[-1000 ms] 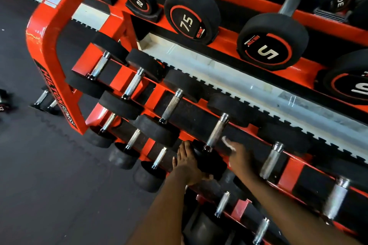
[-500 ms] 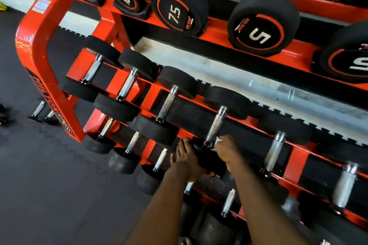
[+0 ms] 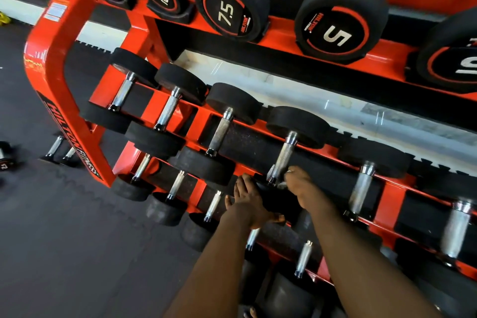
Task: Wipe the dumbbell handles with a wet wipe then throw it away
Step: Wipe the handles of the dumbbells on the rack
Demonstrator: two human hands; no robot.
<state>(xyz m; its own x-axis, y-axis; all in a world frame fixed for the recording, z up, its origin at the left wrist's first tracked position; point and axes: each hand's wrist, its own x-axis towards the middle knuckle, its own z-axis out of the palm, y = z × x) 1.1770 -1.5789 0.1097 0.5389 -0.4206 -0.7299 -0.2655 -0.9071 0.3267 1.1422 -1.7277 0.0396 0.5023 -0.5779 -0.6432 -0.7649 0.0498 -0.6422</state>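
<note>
Gripping wipe (image 3: 283, 184) round handle (image 3: 284, 157) on HILTON FITNESS rack (image 3: 51, 59), right hand (image 3: 302, 186); left hand (image 3: 247, 204) flat.

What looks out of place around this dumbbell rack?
A few small dumbbells lie on the floor left of the red rack, instead of in its cradles. Nothing else stands out.

The right hand (image 3: 299, 186) has moved in from beside the handle (image 3: 284, 157) and now grips its lower end, the wet wipe (image 3: 282, 184) mostly hidden under the fingers (image 3: 291, 175).
</note>
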